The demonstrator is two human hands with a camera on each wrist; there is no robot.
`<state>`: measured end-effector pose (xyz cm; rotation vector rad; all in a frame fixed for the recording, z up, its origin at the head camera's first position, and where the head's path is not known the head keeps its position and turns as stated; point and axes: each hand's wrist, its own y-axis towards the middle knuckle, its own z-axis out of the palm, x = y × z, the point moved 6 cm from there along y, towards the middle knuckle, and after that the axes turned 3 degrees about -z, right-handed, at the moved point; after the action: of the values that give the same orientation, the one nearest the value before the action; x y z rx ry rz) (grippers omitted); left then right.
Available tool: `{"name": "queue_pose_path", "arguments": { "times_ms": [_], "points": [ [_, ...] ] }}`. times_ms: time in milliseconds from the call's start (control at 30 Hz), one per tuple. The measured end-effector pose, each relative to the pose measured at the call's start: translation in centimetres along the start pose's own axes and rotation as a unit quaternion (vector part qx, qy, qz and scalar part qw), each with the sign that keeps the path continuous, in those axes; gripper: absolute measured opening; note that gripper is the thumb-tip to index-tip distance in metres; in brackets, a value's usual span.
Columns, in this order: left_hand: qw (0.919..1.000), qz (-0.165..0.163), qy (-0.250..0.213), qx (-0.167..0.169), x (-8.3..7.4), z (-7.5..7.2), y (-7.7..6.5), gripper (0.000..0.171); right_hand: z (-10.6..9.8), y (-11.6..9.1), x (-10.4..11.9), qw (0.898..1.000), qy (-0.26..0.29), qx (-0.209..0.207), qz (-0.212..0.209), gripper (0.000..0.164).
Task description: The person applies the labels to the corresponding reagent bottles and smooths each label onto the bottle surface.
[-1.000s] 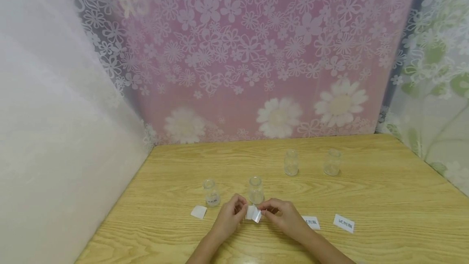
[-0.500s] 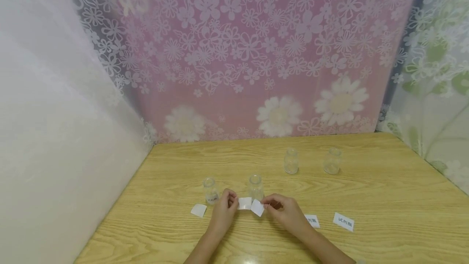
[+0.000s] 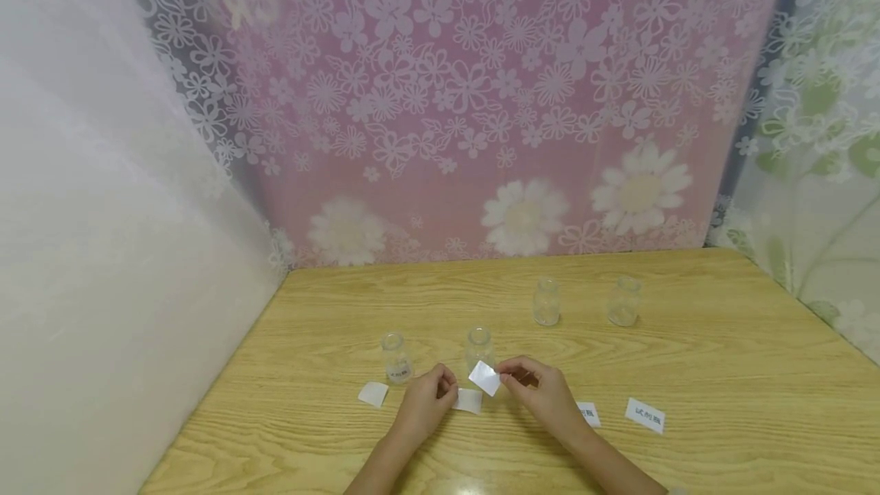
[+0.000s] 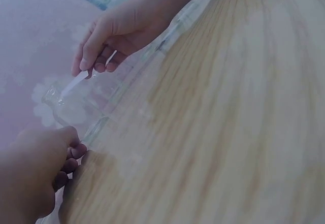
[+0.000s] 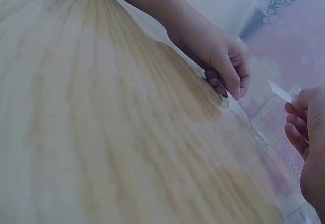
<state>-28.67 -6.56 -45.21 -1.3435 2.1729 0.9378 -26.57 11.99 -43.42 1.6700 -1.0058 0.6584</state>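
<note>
My left hand point(image 3: 425, 403) pinches a small white piece of backing paper point(image 3: 469, 401) by its left edge, low over the table. Between thumb and fingertips of my right hand point(image 3: 543, 397), a white sticker label point(image 3: 484, 378) is held at its right edge, its visible side blank and shiny. The label overlaps the lower part of an upright clear glass bottle point(image 3: 479, 342) in the head view. In the right wrist view, the label point(image 5: 278, 90) and the backing paper point(image 5: 234, 107) are apart from each other.
Left of my left hand stands a glass bottle point(image 3: 396, 357) with a printed label on it, and a blank white paper square point(image 3: 373, 394) lies before it. Two more glass bottles point(image 3: 546, 302) stand farther back. Printed labels point(image 3: 645, 415) lie at the right, one partly behind my right hand.
The two white pieces, joined between my hands a second ago, have come apart. The label has risen in my right hand, while my left hand has lowered the backing paper.
</note>
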Motion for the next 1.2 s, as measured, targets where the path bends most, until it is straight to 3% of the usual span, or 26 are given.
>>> {"name": "queue_pose_path", "arguments": {
  "times_ms": [633, 733, 833, 900, 967, 1100, 1200],
  "points": [
    [0.9996, -0.009, -0.025, 0.013, 0.3, 0.1, -0.1, 0.005, 0.4, 0.0, -0.1, 0.999, 0.001, 0.026, -0.019, 0.009],
    [0.9992, -0.013, -0.038, 0.004, 0.3, 0.0, 0.0, 0.004, 0.4, 0.0, -0.2, 1.000, -0.002, 0.026, -0.018, 0.009],
    [0.9981, -0.011, -0.055, -0.026, 0.1, -0.2, -0.1, 0.004, 0.3, 0.0, -0.2, 1.000, -0.002, 0.026, -0.012, 0.009],
    [0.9957, 0.013, -0.065, -0.064, -0.6, -0.6, -0.2, 0.003, 0.3, 0.0, -0.2, 1.000, -0.004, 0.026, -0.008, 0.009],
    [0.9901, 0.067, -0.060, -0.107, -1.8, -0.8, -0.5, 0.005, 0.3, -0.1, -0.1, 1.000, -0.005, 0.027, -0.010, 0.009],
    [0.9639, 0.203, 0.021, -0.171, -4.9, -0.5, -1.2, 0.019, 0.3, -0.1, 0.0, 0.999, -0.010, 0.027, -0.018, 0.010],
    [0.9436, 0.252, 0.104, -0.188, -6.3, 0.4, -1.4, 0.029, 0.3, -0.1, 0.0, 0.999, -0.014, 0.025, -0.026, 0.009]
  ]
}}
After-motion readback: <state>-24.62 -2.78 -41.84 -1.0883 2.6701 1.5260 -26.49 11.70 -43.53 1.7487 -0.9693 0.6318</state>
